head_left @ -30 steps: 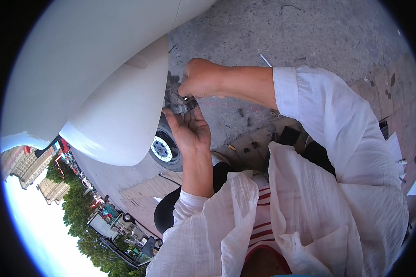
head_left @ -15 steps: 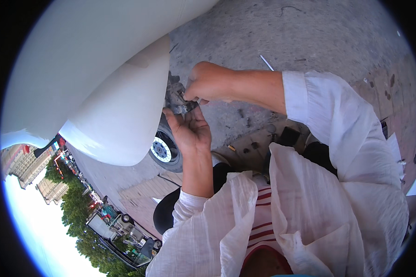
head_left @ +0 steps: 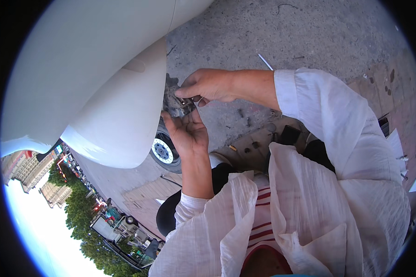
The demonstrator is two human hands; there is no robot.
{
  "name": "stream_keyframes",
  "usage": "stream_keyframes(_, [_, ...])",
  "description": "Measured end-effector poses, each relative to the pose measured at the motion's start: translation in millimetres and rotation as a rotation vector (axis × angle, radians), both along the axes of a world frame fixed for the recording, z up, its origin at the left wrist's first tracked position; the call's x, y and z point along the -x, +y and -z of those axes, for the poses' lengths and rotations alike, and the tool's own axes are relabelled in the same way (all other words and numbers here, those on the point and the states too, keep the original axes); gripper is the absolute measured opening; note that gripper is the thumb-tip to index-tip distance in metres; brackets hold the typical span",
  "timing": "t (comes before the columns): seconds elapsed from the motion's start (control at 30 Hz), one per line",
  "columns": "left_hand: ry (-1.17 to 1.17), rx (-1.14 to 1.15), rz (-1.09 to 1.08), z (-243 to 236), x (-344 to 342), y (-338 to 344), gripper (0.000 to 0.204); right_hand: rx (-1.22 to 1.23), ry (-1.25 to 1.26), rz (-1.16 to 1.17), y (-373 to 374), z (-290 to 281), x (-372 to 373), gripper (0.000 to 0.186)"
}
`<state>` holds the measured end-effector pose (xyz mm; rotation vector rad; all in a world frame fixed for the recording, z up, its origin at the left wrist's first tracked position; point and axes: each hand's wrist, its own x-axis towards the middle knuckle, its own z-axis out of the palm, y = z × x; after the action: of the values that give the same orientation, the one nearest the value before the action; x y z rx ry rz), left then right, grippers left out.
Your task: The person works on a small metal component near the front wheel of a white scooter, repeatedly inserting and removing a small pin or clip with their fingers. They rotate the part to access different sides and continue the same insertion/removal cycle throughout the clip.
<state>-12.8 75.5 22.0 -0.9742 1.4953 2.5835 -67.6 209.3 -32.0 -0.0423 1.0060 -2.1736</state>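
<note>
A grimy dark metal mechanical part (head_left: 174, 106) shows beside the edge of a white curved body panel (head_left: 120, 115). My left hand (head_left: 190, 137) cups it from below, palm up, with the fingers curled round its lower end. Above it, my right hand (head_left: 207, 86) is closed in a pinch, thumb stretched toward the part's upper side. Something small and metallic glints by the right fingertips; its kind is too small to make out. The panel and my fingers hide some of the part. A wheel (head_left: 163, 150) with a pale rim stands below the panel.
Small dark loose pieces (head_left: 247, 121) and a yellowish piece (head_left: 232, 147) lie on the ground near my knees, beside a black square object (head_left: 289, 135). A white stick (head_left: 265, 62) lies farther off. A parked vehicle (head_left: 125, 231) and trees stand at the lower left.
My right hand has shifted slightly left and down, and its thumb now stretches along the part. My left hand stays under it, nearly unmoved.
</note>
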Motion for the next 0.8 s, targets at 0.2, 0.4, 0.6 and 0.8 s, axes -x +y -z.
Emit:
stream_keyframes(0.2, [-0.02, 0.004, 0.002, -1, 0, -1, 0.053, -0.044, -0.004, 0.009, -5, -4, 3, 0.035])
stream_keyframes(0.4, [-0.01, 0.029, 0.036, 1, 1, -4, 0.054, 0.004, -0.028, 0.05, -5, -4, 0, 0.037])
stream_keyframes(0.6, [-0.026, 0.015, 0.046, 0, 1, -6, 0.053, 0.098, -0.016, 0.015, -6, 1, 1, 0.038])
stream_keyframes(0.8, [-0.042, -0.008, 0.04, -1, 1, -7, 0.051, -0.102, 0.023, -0.016, -2, -11, 4, 0.037])
